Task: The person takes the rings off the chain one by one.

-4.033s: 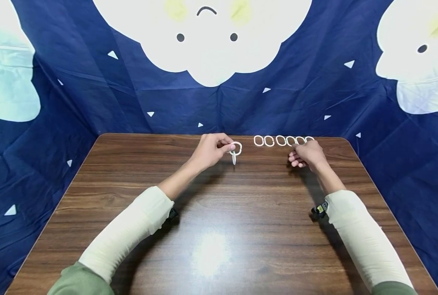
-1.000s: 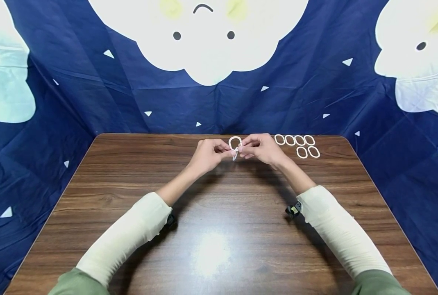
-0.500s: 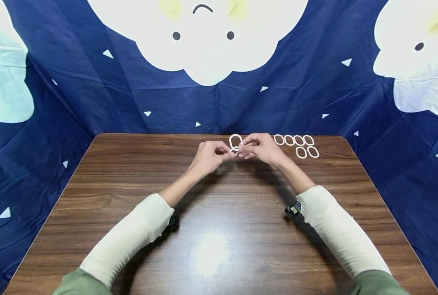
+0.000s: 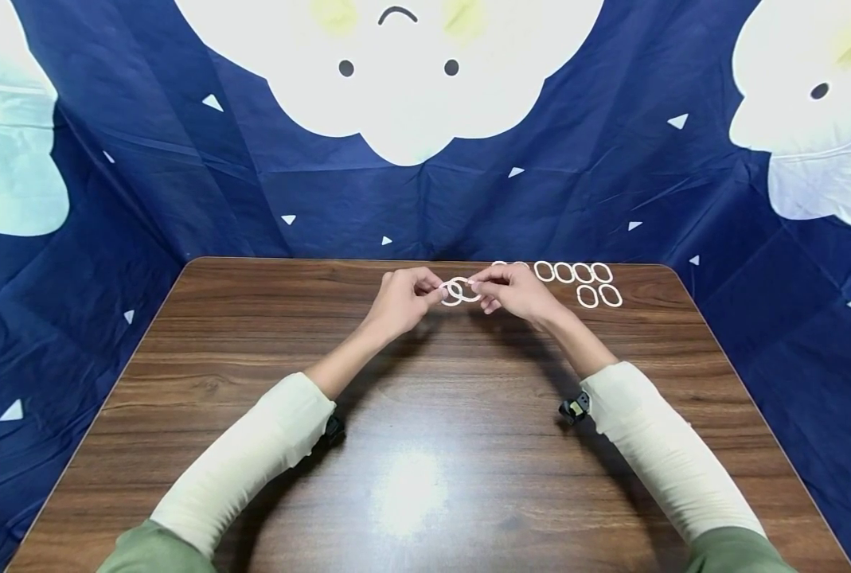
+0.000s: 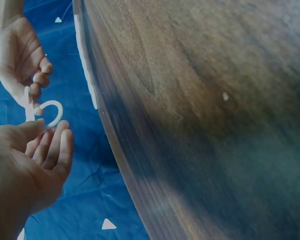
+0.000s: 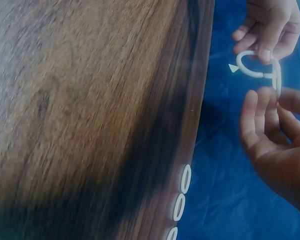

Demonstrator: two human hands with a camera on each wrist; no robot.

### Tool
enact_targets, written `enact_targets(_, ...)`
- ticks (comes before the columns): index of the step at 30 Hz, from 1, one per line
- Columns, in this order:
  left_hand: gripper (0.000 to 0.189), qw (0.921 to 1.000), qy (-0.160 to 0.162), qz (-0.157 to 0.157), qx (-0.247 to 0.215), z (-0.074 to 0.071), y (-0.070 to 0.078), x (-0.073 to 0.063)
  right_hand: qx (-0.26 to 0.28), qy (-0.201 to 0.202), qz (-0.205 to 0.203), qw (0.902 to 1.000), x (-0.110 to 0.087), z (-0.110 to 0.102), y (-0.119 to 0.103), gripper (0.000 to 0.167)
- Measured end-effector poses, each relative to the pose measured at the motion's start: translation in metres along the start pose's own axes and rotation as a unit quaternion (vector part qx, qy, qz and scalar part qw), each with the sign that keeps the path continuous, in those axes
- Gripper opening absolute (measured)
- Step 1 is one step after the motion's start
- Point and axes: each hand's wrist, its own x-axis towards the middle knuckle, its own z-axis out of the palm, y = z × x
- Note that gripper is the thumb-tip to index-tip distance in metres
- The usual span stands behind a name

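Observation:
In the head view, my left hand (image 4: 405,302) and right hand (image 4: 514,293) meet over the far middle of the table. Between them are two oval white plastic chain links, looped through each other. My left thumb and fingers pinch the left link (image 4: 450,305). At the other side, my right thumb and index finger pinch the right link (image 4: 470,300). In the left wrist view, the left hand's link (image 5: 60,111) curves openly, while the right hand's link (image 5: 28,106) appears nearly edge-on. The right wrist view shows a small gap in the left hand's link (image 6: 247,70).
Several more white links (image 4: 564,273) lie in a row along the far table edge, two partly hidden behind the right hand. Another two links (image 4: 587,297) lie in front of that row's right end. A blue cloth (image 4: 425,207) with clouds rises behind the wooden table (image 4: 425,414).
My right hand has come left from the loose links to the left hand. The lower link, earlier hanging edge-on, now spreads beside the other, and the hands have drawn slightly apart.

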Motion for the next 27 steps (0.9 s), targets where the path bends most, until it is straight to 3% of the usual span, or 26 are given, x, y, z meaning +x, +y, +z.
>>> enact_targets(11, 0.007, 1.0, -0.003, 0.003, 0.006, -0.001, 0.003, 0.001, -0.029, -0.04, -0.015, 0.9987, -0.001, 0.005, 0.004, 0.026)
enact_targets(17, 0.009, 0.9995, -0.018, -0.003, -0.025, -0.001, 0.003, 0.001, -0.071, -0.031, -0.032, 0.9965, 0.0, 0.01, 0.006, 0.022)
enact_targets(27, 0.007, 0.9992, -0.023, -0.01, -0.033, 0.001, 0.004, 0.002, -0.136, -0.016, -0.06, 0.9887, -0.003, 0.015, 0.011, 0.02)
